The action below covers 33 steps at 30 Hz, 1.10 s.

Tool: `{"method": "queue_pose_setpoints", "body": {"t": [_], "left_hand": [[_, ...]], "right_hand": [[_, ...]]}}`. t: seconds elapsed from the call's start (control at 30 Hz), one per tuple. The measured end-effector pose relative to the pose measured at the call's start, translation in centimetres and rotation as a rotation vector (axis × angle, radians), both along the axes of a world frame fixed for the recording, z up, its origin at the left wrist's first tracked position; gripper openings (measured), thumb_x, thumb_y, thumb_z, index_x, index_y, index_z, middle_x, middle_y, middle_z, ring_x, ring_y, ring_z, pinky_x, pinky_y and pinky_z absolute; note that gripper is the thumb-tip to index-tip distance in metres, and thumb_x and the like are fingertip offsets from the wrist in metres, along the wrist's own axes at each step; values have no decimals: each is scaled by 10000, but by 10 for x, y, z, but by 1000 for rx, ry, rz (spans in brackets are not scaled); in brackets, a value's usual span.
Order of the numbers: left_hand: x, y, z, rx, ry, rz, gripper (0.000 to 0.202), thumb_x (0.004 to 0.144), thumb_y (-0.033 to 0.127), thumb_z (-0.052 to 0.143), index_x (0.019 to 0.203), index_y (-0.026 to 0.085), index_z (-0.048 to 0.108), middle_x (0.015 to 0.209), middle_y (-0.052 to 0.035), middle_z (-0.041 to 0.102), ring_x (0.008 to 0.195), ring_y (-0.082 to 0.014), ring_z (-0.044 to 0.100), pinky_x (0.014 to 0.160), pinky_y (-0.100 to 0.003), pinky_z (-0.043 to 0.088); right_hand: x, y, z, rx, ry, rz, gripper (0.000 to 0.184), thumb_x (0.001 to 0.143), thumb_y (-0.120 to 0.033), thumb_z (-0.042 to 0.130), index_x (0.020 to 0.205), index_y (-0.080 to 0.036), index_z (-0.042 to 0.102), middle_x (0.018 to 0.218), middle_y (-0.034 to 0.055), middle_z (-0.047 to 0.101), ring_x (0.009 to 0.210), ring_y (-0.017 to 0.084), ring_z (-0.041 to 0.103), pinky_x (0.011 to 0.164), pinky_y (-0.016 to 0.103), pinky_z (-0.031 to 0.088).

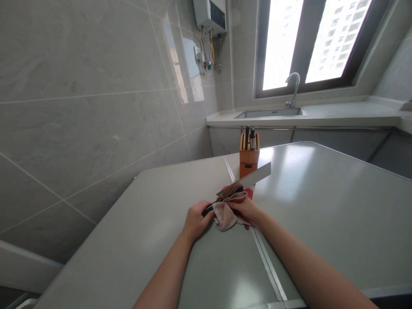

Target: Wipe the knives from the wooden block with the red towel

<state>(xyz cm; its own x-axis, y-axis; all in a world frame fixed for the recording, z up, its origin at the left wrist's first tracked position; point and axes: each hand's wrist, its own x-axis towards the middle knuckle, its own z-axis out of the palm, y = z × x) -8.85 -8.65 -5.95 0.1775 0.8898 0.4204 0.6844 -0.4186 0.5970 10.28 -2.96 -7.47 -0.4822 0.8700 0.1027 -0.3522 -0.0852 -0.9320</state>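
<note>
Grey tiled wall (96, 68) fills nine to eleven o'clock, with a water heater (202, 15) at twelve and a window (283, 43), tap (294, 88) and sink (270, 113) toward one. Below me spreads a pale tabletop (154, 223), crossed by a metal strip (267, 266).

From my remote seat, I see both hands near the middle of it, working on one knife (255, 175). My left hand (195, 219) is closed around the black handle, at the knife's eight o'clock end; the broad blade points toward two o'clock, tilted up. My right hand (247, 209) grips a bunched pink-and-red cloth (225, 216) gathered against the blade near the handle. Some fingers are hidden in the folds, so I cannot tell exactly how they press.

Just past the hands, at one o'clock, a wooden knife block (249, 161) stands upright with black-handled pieces in it. The blade overlaps it from my view; I cannot tell whether they touch.

I judge the step in hand to be wiping the blade. The next move, I think, calls for a steady left grip while the cloth slides toward two o'clock, fingers kept clear of the edge.
</note>
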Motion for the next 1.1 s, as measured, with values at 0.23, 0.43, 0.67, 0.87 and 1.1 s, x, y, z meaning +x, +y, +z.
{"method": "queue_pose_setpoints", "body": {"t": [0.23, 0.43, 0.67, 0.87, 1.1], "left_hand": [[-1, 1, -2, 13, -17, 1, 235, 813, 335, 513, 936, 171, 629, 869, -49, 644, 789, -161, 578, 738, -259, 438], [-1, 0, -1, 19, -17, 7, 225, 814, 326, 511, 927, 169, 626, 877, -55, 646, 794, -166, 580, 745, -269, 443], [0, -1, 1, 16, -24, 23, 263, 823, 377, 502, 925, 177, 638, 862, -60, 654, 784, -169, 586, 733, -262, 446], [-1, 0, 0, 18, -19, 16, 259, 820, 372, 504, 922, 175, 637, 853, -59, 654, 777, -168, 586, 724, -260, 444], [-1, 0, 0, 11, 15, -3, 198, 789, 284, 529, 924, 181, 630, 862, -56, 646, 786, -170, 575, 736, -274, 443]], "right_hand": [[-1, 2, -1, 62, -71, -74, 271, 618, -318, 723, 828, -152, 679, 870, 71, 687, 861, 215, 619, 843, 373, 465], [-1, 1, -1, 73, -91, -93, 265, 625, -322, 717, 831, -159, 683, 864, 69, 684, 857, 214, 614, 820, 363, 472], [0, 1, 0, 59, -80, -91, 230, 621, -324, 720, 802, -188, 679, 862, 43, 676, 859, 207, 612, 836, 365, 458], [0, 1, 1, 54, -67, -88, 241, 617, -338, 722, 793, -177, 684, 863, 56, 678, 872, 218, 611, 857, 376, 445], [0, 2, -2, 20, -86, -83, 236, 602, -303, 730, 814, -205, 692, 908, 47, 687, 913, 229, 608, 877, 369, 446]]}}
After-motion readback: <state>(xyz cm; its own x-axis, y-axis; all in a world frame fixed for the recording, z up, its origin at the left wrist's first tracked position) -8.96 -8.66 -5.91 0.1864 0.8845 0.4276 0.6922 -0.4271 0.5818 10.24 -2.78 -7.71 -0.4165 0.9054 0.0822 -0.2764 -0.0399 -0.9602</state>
